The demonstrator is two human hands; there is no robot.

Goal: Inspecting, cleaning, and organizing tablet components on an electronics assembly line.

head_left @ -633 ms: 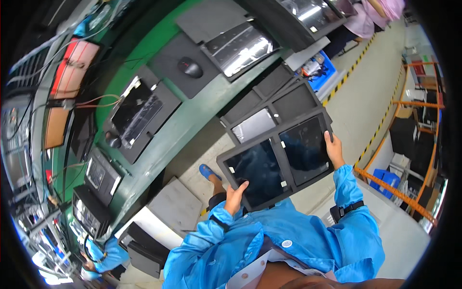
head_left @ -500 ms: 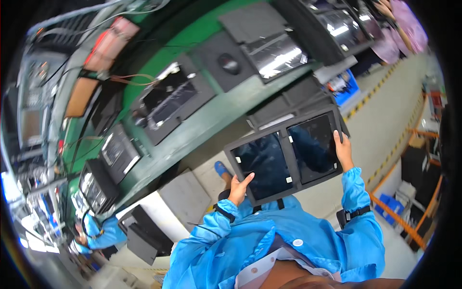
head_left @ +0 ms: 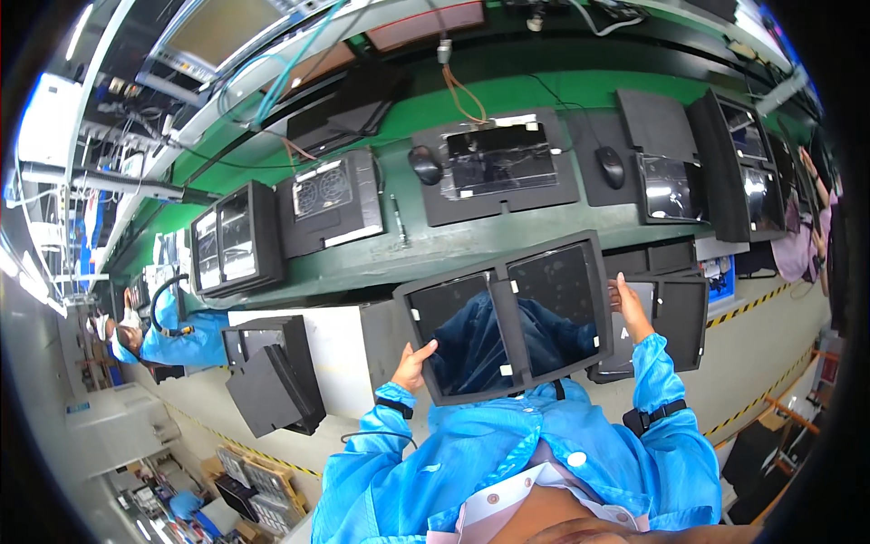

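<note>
A black foam tray [head_left: 507, 317] is held tilted in front of my body. In its two compartments lie dark glossy screen panels, a left panel [head_left: 460, 335] and a right panel [head_left: 557, 308], each with small white tabs at the edges. My left hand [head_left: 414, 365] grips the tray's left side, thumb over the rim. At the opposite side my right hand [head_left: 630, 308] holds the right edge, its fingers partly behind the rim. The workbench [head_left: 412, 218] beyond carries a screen panel [head_left: 503, 159] lying on a dark foam pad.
Black mice [head_left: 611, 167] lie on the bench. A foam tray stack [head_left: 263, 240] stands at left, another [head_left: 739, 181] at right. Below the bench are more black trays [head_left: 684, 317] and a white box [head_left: 313, 358]. Other people sit at the far left [head_left: 186, 335] and far right.
My view has swung left, so the bench now runs across ahead. The tray has stayed in both hands, and trays below the bench at right show more fully.
</note>
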